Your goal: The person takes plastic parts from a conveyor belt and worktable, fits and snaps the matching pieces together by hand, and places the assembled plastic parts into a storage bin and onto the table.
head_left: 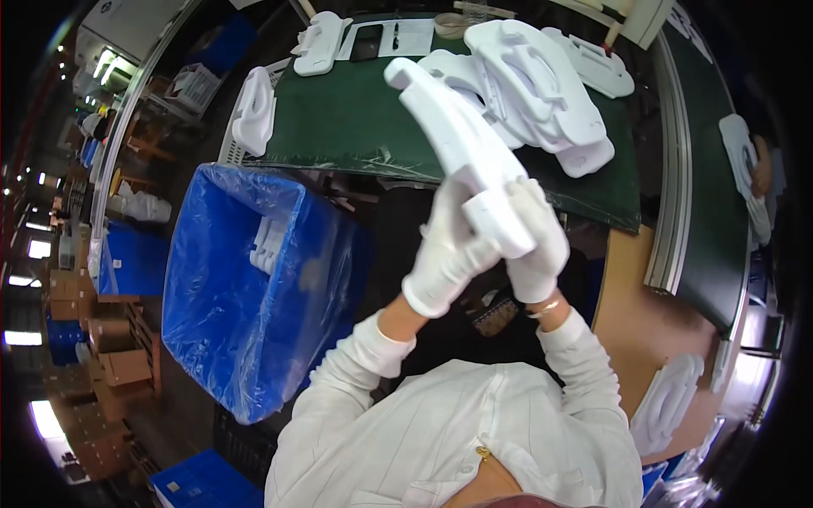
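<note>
Both my hands wear white gloves and grip one long white molded plastic part [461, 135], held tilted above the near edge of the green table. My left hand [450, 250] wraps its lower left side. On the other side, my right hand [539, 241] closes round the lower end. The part's far end reaches up over the table. Just beyond it lies a pile of similar white plastic parts [542, 85], some with oval openings.
A blue bin [292, 199] lined with clear plastic stands left of the green table [339, 114], with white parts inside. A phone [367, 42], pen and paper lie at the back. To the right run metal rails [673, 169] and a conveyor, where another person's hand [761, 169] touches a white part.
</note>
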Demonstrator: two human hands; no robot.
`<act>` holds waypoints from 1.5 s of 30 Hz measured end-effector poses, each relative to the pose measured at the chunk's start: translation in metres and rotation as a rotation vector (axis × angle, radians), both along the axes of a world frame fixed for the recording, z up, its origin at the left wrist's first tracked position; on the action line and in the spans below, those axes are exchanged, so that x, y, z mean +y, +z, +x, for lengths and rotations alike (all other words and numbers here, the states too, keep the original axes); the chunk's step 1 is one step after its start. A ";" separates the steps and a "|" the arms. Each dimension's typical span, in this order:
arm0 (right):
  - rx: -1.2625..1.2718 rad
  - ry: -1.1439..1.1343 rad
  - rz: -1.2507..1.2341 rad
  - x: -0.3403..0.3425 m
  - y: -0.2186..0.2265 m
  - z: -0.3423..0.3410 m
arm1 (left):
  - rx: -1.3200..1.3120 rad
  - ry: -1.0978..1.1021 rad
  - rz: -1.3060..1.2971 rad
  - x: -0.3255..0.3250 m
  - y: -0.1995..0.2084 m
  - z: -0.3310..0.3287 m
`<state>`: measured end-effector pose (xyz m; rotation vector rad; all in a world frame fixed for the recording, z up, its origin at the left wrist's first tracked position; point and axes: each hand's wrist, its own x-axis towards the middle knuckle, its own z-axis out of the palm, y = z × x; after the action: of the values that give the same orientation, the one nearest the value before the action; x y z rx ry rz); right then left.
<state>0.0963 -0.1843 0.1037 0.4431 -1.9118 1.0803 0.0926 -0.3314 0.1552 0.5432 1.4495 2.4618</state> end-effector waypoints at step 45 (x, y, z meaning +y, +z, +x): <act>-1.181 0.316 -0.235 -0.026 -0.115 0.034 | 0.401 1.086 -1.637 -0.353 -0.109 -0.312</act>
<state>0.1299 -0.2108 -0.0108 -0.1009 -2.6863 2.0378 -0.2191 -0.6846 0.0466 -0.2492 3.6585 0.5160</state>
